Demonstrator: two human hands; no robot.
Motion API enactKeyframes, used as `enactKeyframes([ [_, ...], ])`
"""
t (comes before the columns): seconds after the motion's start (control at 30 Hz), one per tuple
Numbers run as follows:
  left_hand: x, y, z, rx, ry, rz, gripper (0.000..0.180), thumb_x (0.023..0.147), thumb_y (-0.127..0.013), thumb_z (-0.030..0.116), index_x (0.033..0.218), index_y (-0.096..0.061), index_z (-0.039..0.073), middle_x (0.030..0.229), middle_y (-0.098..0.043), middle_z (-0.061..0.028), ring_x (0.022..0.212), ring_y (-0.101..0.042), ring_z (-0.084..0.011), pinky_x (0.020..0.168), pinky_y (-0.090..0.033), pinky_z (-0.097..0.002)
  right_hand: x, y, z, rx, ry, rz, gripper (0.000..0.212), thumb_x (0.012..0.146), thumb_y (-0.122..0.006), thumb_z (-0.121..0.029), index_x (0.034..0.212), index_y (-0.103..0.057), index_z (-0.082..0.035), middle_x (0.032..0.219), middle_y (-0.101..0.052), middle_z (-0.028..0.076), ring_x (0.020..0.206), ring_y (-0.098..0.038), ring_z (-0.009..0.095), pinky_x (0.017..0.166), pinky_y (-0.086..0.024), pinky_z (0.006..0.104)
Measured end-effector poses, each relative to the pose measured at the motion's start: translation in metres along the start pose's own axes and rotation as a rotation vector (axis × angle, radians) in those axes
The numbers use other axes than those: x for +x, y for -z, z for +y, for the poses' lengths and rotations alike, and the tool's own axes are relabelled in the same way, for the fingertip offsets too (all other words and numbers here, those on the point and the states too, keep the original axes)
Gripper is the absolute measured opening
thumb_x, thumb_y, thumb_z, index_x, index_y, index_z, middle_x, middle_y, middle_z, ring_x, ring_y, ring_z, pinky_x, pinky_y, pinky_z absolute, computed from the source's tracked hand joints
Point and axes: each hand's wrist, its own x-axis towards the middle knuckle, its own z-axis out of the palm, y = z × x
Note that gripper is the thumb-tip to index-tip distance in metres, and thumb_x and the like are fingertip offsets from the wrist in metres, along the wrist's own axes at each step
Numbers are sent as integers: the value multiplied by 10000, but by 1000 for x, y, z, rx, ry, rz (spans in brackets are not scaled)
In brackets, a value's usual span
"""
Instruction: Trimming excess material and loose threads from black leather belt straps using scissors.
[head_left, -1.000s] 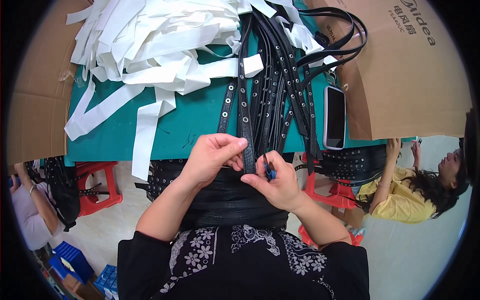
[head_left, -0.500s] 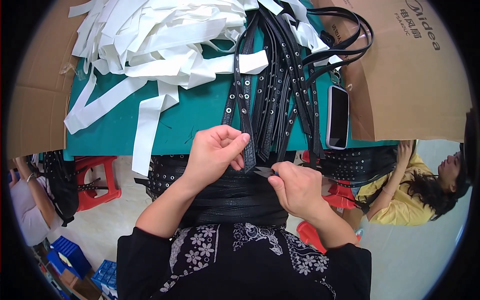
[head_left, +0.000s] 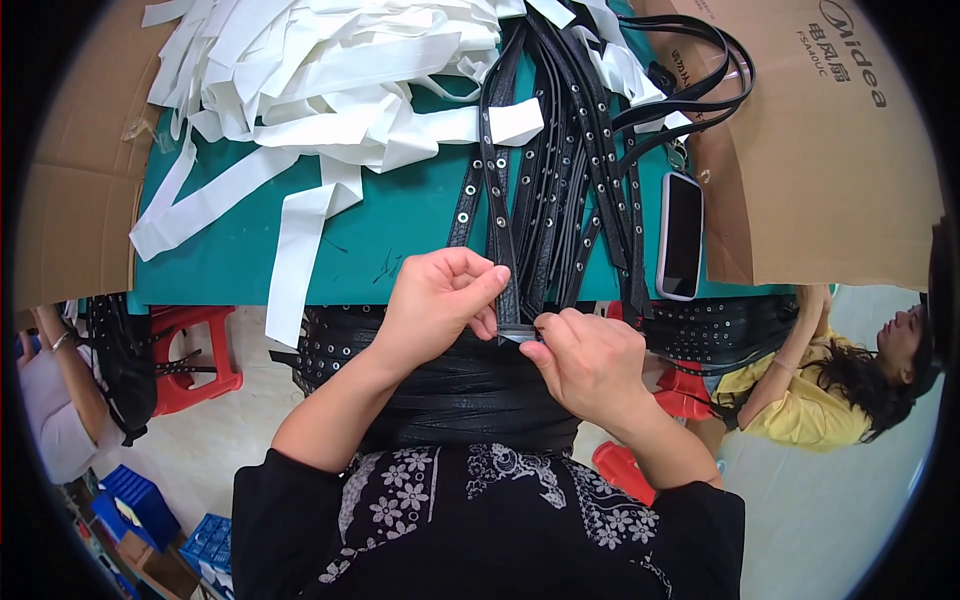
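Fingers of the left hand [head_left: 440, 305] pinch a flat, grained, black leather-like strap [head_left: 505, 243] with round metal eyelets, beyond the green table [head_left: 400, 225]; the right hand [head_left: 592, 365] grips silver-bladed snips [head_left: 516, 333] across its end

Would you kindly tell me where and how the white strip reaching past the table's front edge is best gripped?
Probably pinch the white strip at its near end, coming from the person's side. That flat end juts past the green table, so fingers could close on both faces; its farther part leads into the white pile.
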Motion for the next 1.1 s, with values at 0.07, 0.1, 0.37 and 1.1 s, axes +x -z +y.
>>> enactKeyframes([
  [0.07, 1, 1, 0, 7, 9, -8, 163, 842, -599, 135, 777, -569, -12, 579, -569, -45, 456, -546, -84, 420, -462, -195, 1, 2, 1, -11, 6, -3, 207, 783, -599, -279, 789, -561, -75, 627, -506, 19, 523, -529, 177, 461, -385, 290],
  [0.1, 1, 1, 0, 7, 10, -7, 163, 842, -599, 135, 777, -569, -12, 579, -569, -45, 456, -546, -84, 420, -462, -195, 2, 3, 1, -22, 10, -15, 209, 778, -601, -283, 789, -562, -77, 626, -506, 16, 521, -526, 179, 460, -383, 295],
  [0.37, 0, 1, 0, 6, 20, -24, 196, 853, -584, 164, 761, -595, -8, 585, -560, -27, 484, -529, -73, 464, -450, -183, -5, -5, 28, 861, -409, 175, 142, 863, -512, -161, 830, -445, -41, 752, -549, 77, 630, -476, 78, 550, -368, 217],
  [1.1, 22, 12, -2, -321, 170, -151, 328, 944, -384, 216, 1156, -477, -16, 1014, -592, -129, 657, -585, -114, 439, -448, -197, 2, -29, -4, 1788, -803, -67, 268, 777, -640, -1, 867, -416, -119, 826, -509, 6, 590, -458, 45, 433, -318, 181],
])
